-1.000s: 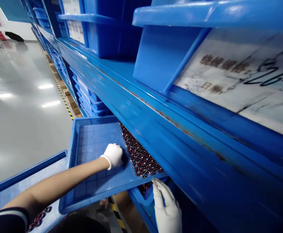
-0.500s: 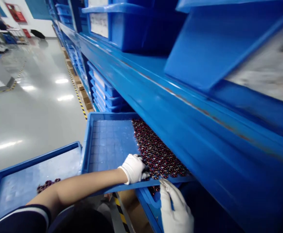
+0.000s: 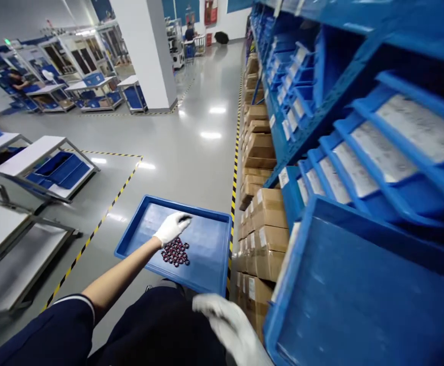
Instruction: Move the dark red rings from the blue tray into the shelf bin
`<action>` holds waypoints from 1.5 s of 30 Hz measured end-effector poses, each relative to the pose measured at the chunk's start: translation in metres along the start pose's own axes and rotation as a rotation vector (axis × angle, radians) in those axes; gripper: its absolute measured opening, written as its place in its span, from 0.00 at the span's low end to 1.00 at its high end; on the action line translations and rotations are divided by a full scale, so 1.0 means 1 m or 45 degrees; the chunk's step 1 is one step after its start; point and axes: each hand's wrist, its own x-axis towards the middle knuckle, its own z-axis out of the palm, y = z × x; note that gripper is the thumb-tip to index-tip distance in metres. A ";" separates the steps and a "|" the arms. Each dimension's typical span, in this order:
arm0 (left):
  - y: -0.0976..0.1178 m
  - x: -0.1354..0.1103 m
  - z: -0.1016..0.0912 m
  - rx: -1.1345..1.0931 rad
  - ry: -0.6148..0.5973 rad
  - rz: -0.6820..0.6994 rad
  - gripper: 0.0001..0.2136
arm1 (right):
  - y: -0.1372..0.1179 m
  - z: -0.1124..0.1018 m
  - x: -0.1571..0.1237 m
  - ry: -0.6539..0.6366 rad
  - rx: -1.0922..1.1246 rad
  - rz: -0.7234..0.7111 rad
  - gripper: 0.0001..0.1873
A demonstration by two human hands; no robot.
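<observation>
My left hand [image 3: 172, 230], in a white glove, is over a shallow blue tray [image 3: 210, 264] held low above the floor. Its fingers are curled; something dark shows at the fingertips, too small to make out. Just below the hand lies a small heap of dark red, ring-like parts [image 3: 175, 253] in the tray. My right hand [image 3: 231, 323], also white-gloved and blurred, is near my body with fingers stretched out and nothing visible in it. It is between that tray and a larger blue tray [image 3: 294, 295] at the shelf.
Blue racks on the right hold stacked, labelled blue bins [image 3: 367, 147]. Cardboard boxes [image 3: 265, 244] line the rack's foot beside black-and-yellow floor tape [image 3: 234, 203]. Metal carts [image 3: 50, 157] stand at left, near a white pillar [image 3: 141, 51]. People sit at far workstations.
My view has swung left, away from the shelf. My left hand has left the large tray of dark red parts for the low tray. My right hand has come off the large tray's edge.
</observation>
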 end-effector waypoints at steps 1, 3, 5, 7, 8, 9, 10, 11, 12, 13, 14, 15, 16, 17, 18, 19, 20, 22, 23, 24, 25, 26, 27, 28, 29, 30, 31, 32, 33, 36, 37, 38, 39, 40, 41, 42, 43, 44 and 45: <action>-0.044 -0.001 0.011 0.058 -0.035 -0.121 0.19 | 0.010 0.019 0.021 -0.162 0.053 0.147 0.18; -0.119 -0.011 0.043 0.158 -0.165 -0.313 0.22 | 0.042 0.057 0.062 -0.186 -0.125 0.524 0.21; -0.172 -0.026 0.078 0.231 -0.332 -0.405 0.28 | 0.082 0.092 0.095 -0.242 -0.642 0.663 0.24; -0.205 -0.038 0.110 0.284 -0.458 -0.435 0.33 | 0.119 0.121 0.118 -0.315 -0.824 0.668 0.27; -0.216 -0.040 0.123 0.304 -0.494 -0.429 0.33 | 0.134 0.134 0.125 -0.349 -0.839 0.662 0.28; -0.225 -0.040 0.135 0.323 -0.512 -0.413 0.31 | 0.147 0.144 0.131 -0.378 -0.833 0.667 0.28; -0.232 -0.037 0.145 0.340 -0.516 -0.390 0.29 | 0.157 0.152 0.136 -0.398 -0.851 0.662 0.28; -0.239 -0.033 0.152 0.357 -0.513 -0.359 0.26 | 0.165 0.159 0.140 -0.400 -0.883 0.638 0.27; -0.244 -0.028 0.159 0.372 -0.510 -0.321 0.24 | 0.172 0.165 0.144 -0.387 -0.925 0.596 0.26; -0.249 -0.022 0.163 0.386 -0.510 -0.275 0.22 | 0.177 0.171 0.148 -0.361 -0.971 0.537 0.24; -0.253 -0.017 0.166 0.398 -0.512 -0.225 0.21 | 0.182 0.175 0.152 -0.325 -1.017 0.468 0.23; -0.257 -0.012 0.169 0.409 -0.514 -0.173 0.19 | 0.186 0.180 0.156 -0.285 -1.061 0.401 0.21; -0.259 -0.009 0.171 0.420 -0.515 -0.121 0.18 | 0.191 0.184 0.159 -0.248 -1.097 0.350 0.20; -0.261 -0.006 0.172 0.432 -0.514 -0.075 0.17 | 0.195 0.187 0.163 -0.223 -1.124 0.323 0.20; -0.262 -0.004 0.173 0.445 -0.512 -0.034 0.17 | 0.198 0.191 0.166 -0.209 -1.149 0.305 0.20; -0.263 -0.002 0.175 0.458 -0.511 0.000 0.16 | 0.202 0.194 0.169 -0.203 -1.173 0.296 0.20; -0.263 -0.001 0.177 0.469 -0.513 0.029 0.15 | 0.204 0.196 0.172 -0.206 -1.194 0.292 0.20; -0.263 0.000 0.180 0.487 -0.520 0.070 0.15 | 0.208 0.199 0.175 -0.223 -1.220 0.277 0.17; -0.263 0.000 0.182 0.494 -0.523 0.082 0.15 | 0.209 0.200 0.177 -0.232 -1.226 0.263 0.15; -0.263 0.001 0.183 0.502 -0.523 0.087 0.14 | 0.209 0.200 0.177 -0.237 -1.229 0.249 0.13; -0.264 0.001 0.185 0.508 -0.523 0.087 0.14 | 0.209 0.201 0.177 -0.241 -1.229 0.231 0.13; -0.265 0.002 0.186 0.514 -0.522 0.082 0.13 | 0.209 0.201 0.177 -0.250 -1.230 0.210 0.12; -0.266 0.002 0.187 0.519 -0.520 0.072 0.13 | 0.209 0.202 0.176 -0.264 -1.233 0.188 0.12; -0.266 0.003 0.187 0.522 -0.522 0.062 0.12 | 0.209 0.202 0.175 -0.278 -1.240 0.167 0.12; -0.267 0.004 0.187 0.525 -0.526 0.054 0.12 | 0.209 0.203 0.174 -0.289 -1.252 0.140 0.12; -0.268 0.004 0.187 0.526 -0.533 0.053 0.12 | 0.210 0.204 0.174 -0.305 -1.274 0.105 0.11; -0.268 0.005 0.186 0.525 -0.545 0.058 0.12 | 0.211 0.204 0.173 -0.327 -1.298 0.064 0.11; -0.269 0.005 0.185 0.523 -0.557 0.066 0.13 | 0.212 0.205 0.174 -0.353 -1.320 0.020 0.12; -0.270 0.005 0.184 0.521 -0.569 0.078 0.14 | 0.213 0.205 0.174 -0.384 -1.336 -0.024 0.13; -0.274 0.004 0.180 0.516 -0.578 0.095 0.16 | 0.216 0.205 0.178 -0.483 -1.337 -0.109 0.14; -0.276 0.003 0.179 0.517 -0.573 0.091 0.16 | 0.217 0.204 0.180 -0.497 -1.332 -0.114 0.13; -0.279 0.002 0.178 0.518 -0.570 0.087 0.16 | 0.218 0.203 0.180 -0.502 -1.331 -0.113 0.12; -0.281 0.001 0.178 0.518 -0.572 0.089 0.15 | 0.218 0.203 0.181 -0.500 -1.331 -0.105 0.12; -0.282 0.000 0.177 0.516 -0.578 0.097 0.15 | 0.217 0.202 0.180 -0.491 -1.332 -0.093 0.12; -0.283 0.000 0.178 0.512 -0.591 0.110 0.15 | 0.217 0.201 0.180 -0.480 -1.334 -0.079 0.12; -0.283 0.000 0.178 0.508 -0.607 0.125 0.15 | 0.216 0.201 0.179 -0.471 -1.334 -0.064 0.13; -0.283 0.000 0.178 0.505 -0.623 0.135 0.15 | 0.215 0.201 0.178 -0.466 -1.335 -0.051 0.13; -0.282 0.000 0.179 0.505 -0.639 0.138 0.15 | 0.213 0.201 0.177 -0.465 -1.337 -0.037 0.13; -0.280 0.001 0.179 0.506 -0.655 0.135 0.15 | 0.212 0.202 0.177 -0.467 -1.341 -0.021 0.13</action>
